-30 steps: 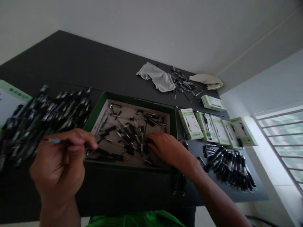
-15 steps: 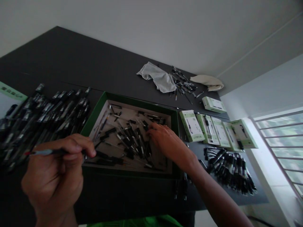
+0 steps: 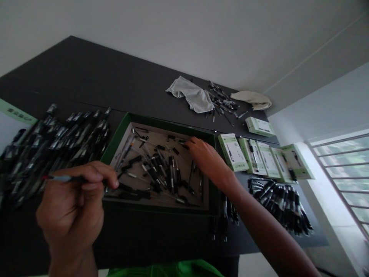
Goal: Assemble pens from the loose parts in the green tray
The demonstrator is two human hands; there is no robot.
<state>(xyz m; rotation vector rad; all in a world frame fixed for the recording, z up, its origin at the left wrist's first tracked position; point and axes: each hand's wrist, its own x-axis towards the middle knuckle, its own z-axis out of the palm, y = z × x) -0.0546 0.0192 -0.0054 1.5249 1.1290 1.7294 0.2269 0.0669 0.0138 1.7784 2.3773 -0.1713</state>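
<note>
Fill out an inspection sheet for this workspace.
Surface: dark table
Job's things: pen parts in a green-walled box; pen pile to its left; fanned pens and small cartons to its right
Clutter: white cloth, beige cloth, loose pens between
Grip: left hand pinches a red-ended pen piece; right hand in the box, hold unclear
Cables: dark cable-like strand, lower right
Surroundings: pale wall, barred window

The left hand (image 3: 72,209) pinches a pen (image 3: 65,178); the fingers (image 3: 194,142) of the right hand (image 3: 208,157) are inside a green box (image 3: 113,146).
</note>
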